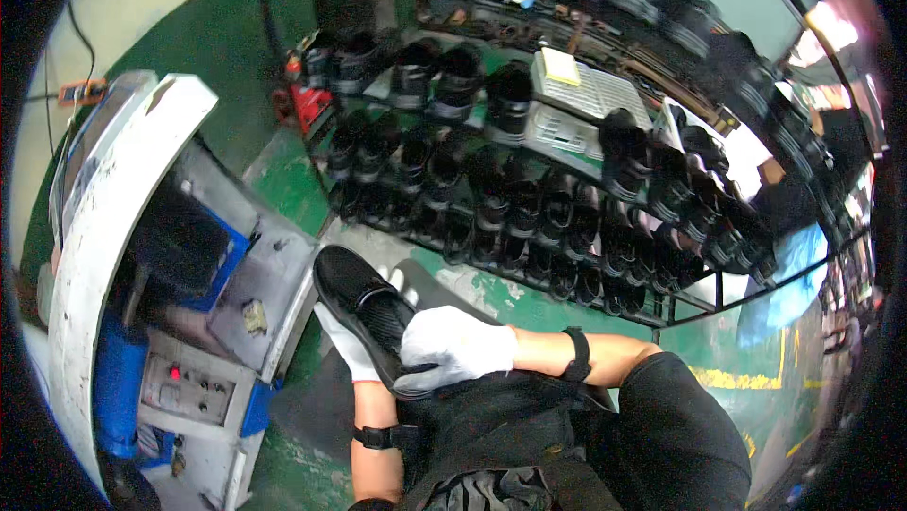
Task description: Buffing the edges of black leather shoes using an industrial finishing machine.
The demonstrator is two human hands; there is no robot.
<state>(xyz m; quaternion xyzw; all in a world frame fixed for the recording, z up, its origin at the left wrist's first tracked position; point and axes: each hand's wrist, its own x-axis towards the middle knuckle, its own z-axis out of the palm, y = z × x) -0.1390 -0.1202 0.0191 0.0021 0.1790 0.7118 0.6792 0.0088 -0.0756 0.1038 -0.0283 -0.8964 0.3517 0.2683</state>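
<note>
A black slip-on shoe (348,282) is held in front of my body, its toe pointing away and to the left. My left hand (346,346), in a white glove, wraps around it from below; its fingertips show past the shoe's far side and the palm is hidden. White-gloved too, my right hand (457,343) is closed on the heel end, with its thumb along the near rim of the opening. Some of those fingers are out of sight at the shoe's opening.
A dark metal rack (685,303) with several rows of black shoes (458,76) stands ahead and to the right. On it sits a pale slatted crate (605,86). A white-framed machine (104,256) with a blue cylinder (120,388) is close on my left. The floor (727,346) is green.
</note>
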